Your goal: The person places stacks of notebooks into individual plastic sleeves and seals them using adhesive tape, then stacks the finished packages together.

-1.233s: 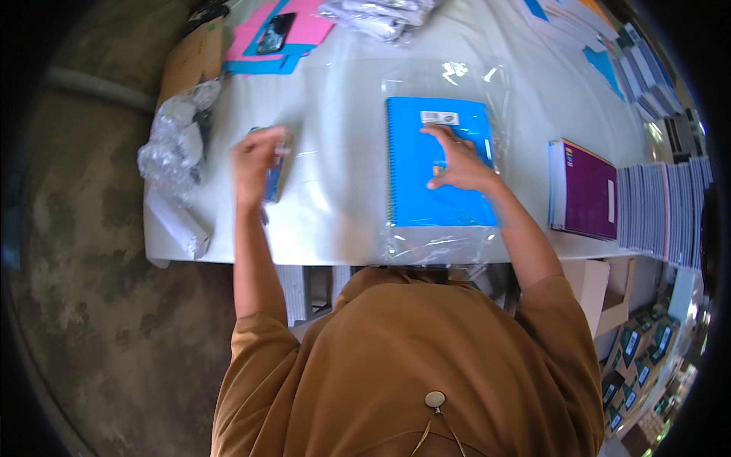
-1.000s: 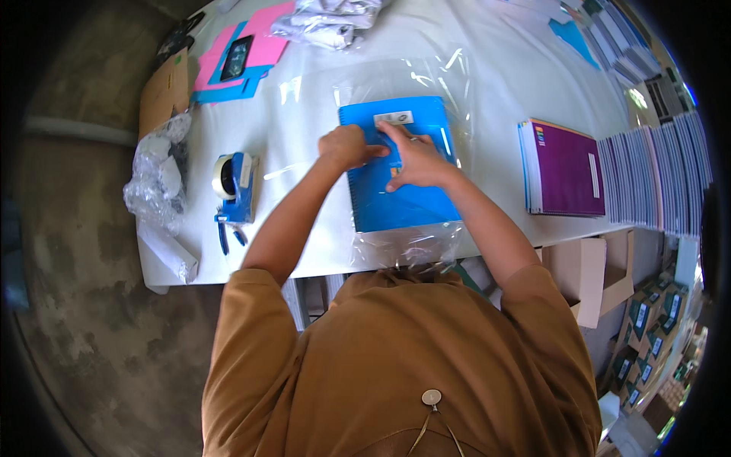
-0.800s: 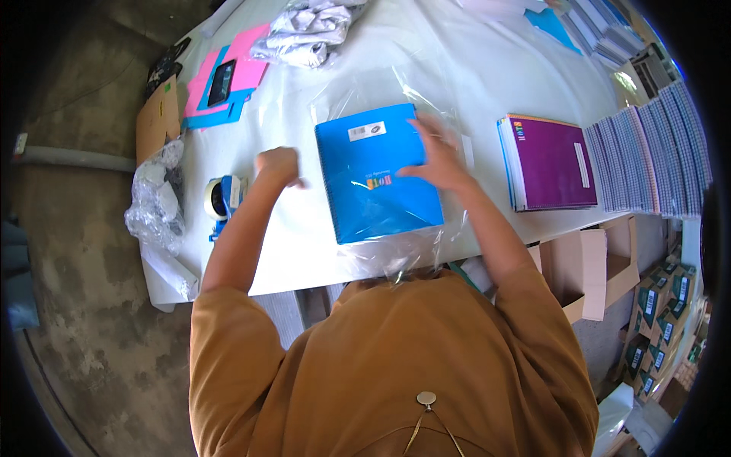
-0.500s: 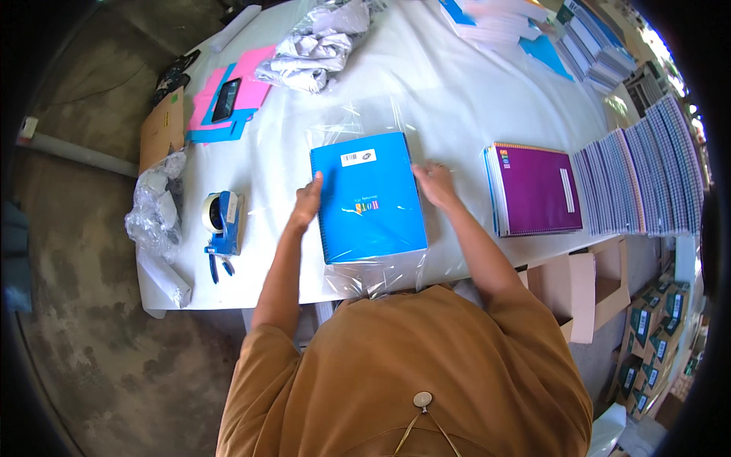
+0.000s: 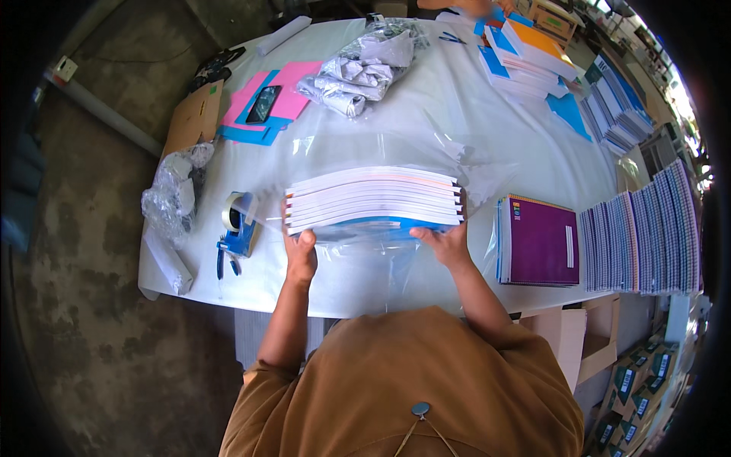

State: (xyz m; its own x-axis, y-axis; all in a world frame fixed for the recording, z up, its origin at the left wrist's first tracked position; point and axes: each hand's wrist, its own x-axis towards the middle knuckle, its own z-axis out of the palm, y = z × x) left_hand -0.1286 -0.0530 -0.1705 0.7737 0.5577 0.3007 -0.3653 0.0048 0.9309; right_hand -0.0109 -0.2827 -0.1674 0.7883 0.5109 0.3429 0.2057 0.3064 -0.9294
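Between both hands I hold a stack of spiral notebooks point(image 5: 373, 199), tipped up so that its white page edges show and a blue cover faces my body. The stack bows slightly. My left hand point(image 5: 301, 257) grips its left end, thumb on the blue cover. At the right end, my right hand point(image 5: 448, 244) grips likewise, its thumb pressed on the cover. The other fingers are mostly hidden behind the stack. Clear plastic film point(image 5: 487, 179) spreads around the notebooks over the white-covered table point(image 5: 426, 293).
Left are a blue tape dispenser point(image 5: 244, 232), small snips point(image 5: 221, 260) and crumpled plastic point(image 5: 179, 194). A phone point(image 5: 263, 104) lies on pink and blue sheets. Right are purple notebooks point(image 5: 544, 247) and a tall notebook row point(image 5: 647, 236). Another person's hand point(image 5: 504, 7) is at the far edge.
The notebook stack lay with its blue cover facing up; now it is tipped so its page edges show. Both hands have moved to grip its ends, and the view has shifted.
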